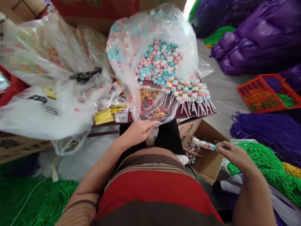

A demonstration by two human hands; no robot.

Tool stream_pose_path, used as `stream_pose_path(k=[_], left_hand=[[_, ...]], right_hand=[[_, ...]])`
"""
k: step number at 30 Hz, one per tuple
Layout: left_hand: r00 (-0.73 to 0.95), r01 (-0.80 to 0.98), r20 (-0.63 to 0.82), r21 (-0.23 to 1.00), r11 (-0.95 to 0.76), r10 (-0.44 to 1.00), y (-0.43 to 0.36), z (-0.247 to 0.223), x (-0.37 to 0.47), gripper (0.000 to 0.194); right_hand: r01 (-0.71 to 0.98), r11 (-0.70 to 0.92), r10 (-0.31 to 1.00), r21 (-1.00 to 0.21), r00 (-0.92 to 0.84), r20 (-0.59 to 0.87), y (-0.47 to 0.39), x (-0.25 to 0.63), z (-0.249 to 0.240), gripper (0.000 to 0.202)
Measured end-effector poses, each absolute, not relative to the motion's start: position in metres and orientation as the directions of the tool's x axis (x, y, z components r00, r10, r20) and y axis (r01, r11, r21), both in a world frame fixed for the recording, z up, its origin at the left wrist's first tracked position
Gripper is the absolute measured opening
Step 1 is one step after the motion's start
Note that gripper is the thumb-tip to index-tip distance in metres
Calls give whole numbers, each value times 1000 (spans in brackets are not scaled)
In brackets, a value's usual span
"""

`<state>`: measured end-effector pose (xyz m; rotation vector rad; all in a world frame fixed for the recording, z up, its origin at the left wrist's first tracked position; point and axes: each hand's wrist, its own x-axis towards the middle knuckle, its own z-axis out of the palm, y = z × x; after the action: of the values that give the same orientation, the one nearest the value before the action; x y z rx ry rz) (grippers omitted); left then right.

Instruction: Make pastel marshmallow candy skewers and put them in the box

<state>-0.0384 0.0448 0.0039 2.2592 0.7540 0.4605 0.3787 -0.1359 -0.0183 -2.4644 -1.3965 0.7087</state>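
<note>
Right hand (231,153) pinches wrapped pastel candy skewer (203,144) by stick end, held level over open brown cardboard box (208,160) of wrapped skewers. Left hand (138,130) curled, fingertips at table edge, touching small clear plastic bag of coloured ring candies (154,108). Row of unwrapped pastel candy skewers on white sticks (188,94) lies on dark red table (188,114). Behind, large clear bag of pink, blue, white candies (155,59). Orange plastic basket (268,92) well apart, right.

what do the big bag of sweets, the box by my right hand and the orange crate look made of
Big bag of sweets: thin clear plastic film, glossy, crinkled, contents showing through.
Box: brown corrugated cardboard, matte, with folded flaps.
Orange crate: seemingly rigid moulded plastic, with lattice walls.
</note>
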Motion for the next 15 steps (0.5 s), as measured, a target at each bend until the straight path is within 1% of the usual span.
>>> stream_pose_path(k=[1,2,3,4,5,7,9,10,13,15], left_hand=[[738,394,114,726,-563,665,47,3,-46,40],[706,406,124,736,-542,697,50,2,-53,39],[670,420,133,743,-520,731,52,2,-61,38],[627,443,139,745,-498,766,55,2,-70,37],[576,475,147,740,-476,804,58,2,-78,36],[444,576,167,700,-423,880,66,3,-96,34],[298,705,185,619,-346,937,76,4,-111,33],[230,770,191,564,-299,954,81,3,-117,31],[108,906,174,388,-169,979,93,-2,-121,27],[112,938,158,310,-157,981,101,-8,-116,26]], right_hand=[[772,-580,793,-260,462,-396,-137,387,-25,21],[786,-595,759,-170,479,-441,-137,392,-30,21],[797,-591,747,-129,480,-460,-135,394,-35,22],[806,-575,768,-143,471,-433,-131,392,-37,24],[816,-544,810,-197,450,-376,-127,388,-38,26],[829,-436,899,-352,378,-222,-116,371,-35,27],[823,-284,956,-492,282,-80,-101,348,-28,25],[813,-208,973,-543,231,-28,-92,335,-23,24],[801,-41,987,-598,127,103,-66,293,-11,29],[782,20,986,-623,88,143,-49,265,-6,30]])
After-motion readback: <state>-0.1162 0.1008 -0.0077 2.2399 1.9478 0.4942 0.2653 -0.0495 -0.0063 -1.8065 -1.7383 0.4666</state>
